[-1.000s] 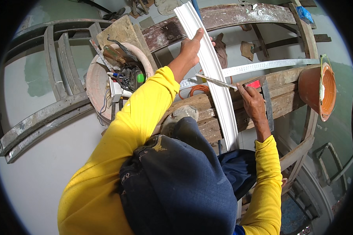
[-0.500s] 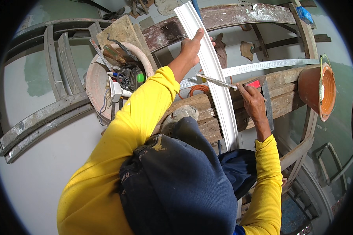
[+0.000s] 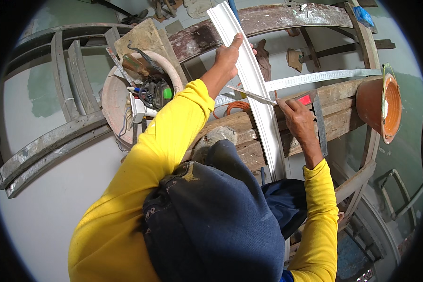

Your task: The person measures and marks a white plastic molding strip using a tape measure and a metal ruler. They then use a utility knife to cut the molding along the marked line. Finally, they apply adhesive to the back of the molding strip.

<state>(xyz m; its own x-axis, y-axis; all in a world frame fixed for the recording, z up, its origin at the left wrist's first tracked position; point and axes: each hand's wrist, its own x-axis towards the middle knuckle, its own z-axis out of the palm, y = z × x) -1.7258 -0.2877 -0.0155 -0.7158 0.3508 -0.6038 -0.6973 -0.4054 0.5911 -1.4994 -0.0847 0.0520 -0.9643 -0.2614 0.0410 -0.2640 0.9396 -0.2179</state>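
Observation:
A long white grooved moulding (image 3: pixel 261 108) slants across the wooden planks, its lower end beside my knee. My left hand (image 3: pixel 228 60) is closed around its upper part, thumb lying along the face. In my right hand (image 3: pixel 297 120) is a thin, narrow saw blade (image 3: pixel 256 96), pinched at its near end. The blade lies across the moulding at an angle, its far tip sticking out past the left edge. Just beyond my right knuckles sits a tool with a red part (image 3: pixel 305 99) and a dark flat metal arm (image 3: pixel 320 123).
Worn wooden planks (image 3: pixel 331 120) form a bench under the moulding. A pale strip (image 3: pixel 322 80) crosses behind it. A tub (image 3: pixel 112 96) of tools stands left, an orange bucket (image 3: pixel 378 107) right. Wooden frames (image 3: pixel 56 136) lie at left; an orange cord (image 3: pixel 238 107) coils behind the planks.
My right hand has pushed the saw blade a little to the left and away, so more of its tip shows past the moulding. The left hand keeps its hold.

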